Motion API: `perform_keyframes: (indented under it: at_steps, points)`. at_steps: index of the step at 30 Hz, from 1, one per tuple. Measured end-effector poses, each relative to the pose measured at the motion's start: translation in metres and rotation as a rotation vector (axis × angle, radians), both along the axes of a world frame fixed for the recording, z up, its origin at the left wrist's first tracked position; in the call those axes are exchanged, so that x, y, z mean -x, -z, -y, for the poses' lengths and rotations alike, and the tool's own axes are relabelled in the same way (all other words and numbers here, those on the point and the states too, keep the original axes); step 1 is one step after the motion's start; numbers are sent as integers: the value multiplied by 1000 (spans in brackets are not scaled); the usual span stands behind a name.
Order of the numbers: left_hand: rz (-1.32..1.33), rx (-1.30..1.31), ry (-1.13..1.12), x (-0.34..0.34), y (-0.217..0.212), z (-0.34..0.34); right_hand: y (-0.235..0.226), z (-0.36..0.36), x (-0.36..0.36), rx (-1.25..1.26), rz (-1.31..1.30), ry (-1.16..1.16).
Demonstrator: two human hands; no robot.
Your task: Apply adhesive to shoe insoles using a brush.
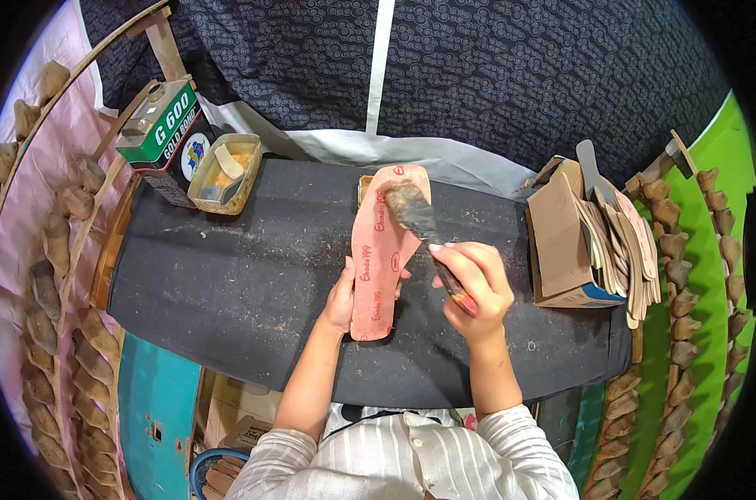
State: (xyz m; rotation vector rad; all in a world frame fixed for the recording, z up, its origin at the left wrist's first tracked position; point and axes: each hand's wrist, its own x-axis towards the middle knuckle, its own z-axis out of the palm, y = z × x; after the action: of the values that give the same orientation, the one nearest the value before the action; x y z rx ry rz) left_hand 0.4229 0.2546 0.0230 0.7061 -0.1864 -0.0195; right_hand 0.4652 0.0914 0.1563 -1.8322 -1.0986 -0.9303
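Note:
My left hand (342, 298) grips a pink shoe insole (371, 279) by its sides. The insole stands lengthwise above the dark table, its printed face toward me. My fingers are partly hidden behind it. In my right hand (479, 287) is a brush (413, 213) with a dark, worn handle that is red and yellow at the end. Its glue-caked bristle end lies against the upper part of the insole. Part of a small yellowish object (364, 189) shows behind the insole; the rest of it is hidden.
At the back left stand a green and black metal can (168, 142) and a yellowish tub (243, 185) with a flat scraper inside. A cardboard box (558, 250) full of insole pieces sits at the right. Racks of shoe lasts (682, 325) flank the black-covered table (228, 275).

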Motion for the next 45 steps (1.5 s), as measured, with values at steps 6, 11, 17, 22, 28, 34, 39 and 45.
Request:
perform_keyframes:
  at_steps: [6, 11, 17, 22, 28, 34, 39, 45]
  points:
    - [-24, -5, 22, 0, -1, 2, -1, 6, -14, -68, -88, 160]
    - [23, -12, 22, -1, -1, 0, -4, 11, -11, -121, 11, 152]
    - [-31, -3, -47, 1, 2, -4, 15, 4, 6, 30, -117, -29]
    - [-213, 128, -313, -8, -13, -4, 32, 10, 27, 210, -215, -285]
    - [-157, 174, -402, -9, -12, -13, 26, 19, 39, 363, -401, -492]
    - [-174, 239, -397, -11, -12, -12, 22, 26, 2, 76, -535, -262]
    - [-140, 210, -390, -12, -6, -17, 44, 4, -56, 0, -391, -39]
    - [-175, 220, -427, -11, -12, -14, 82, -26, -114, 49, -518, -103]
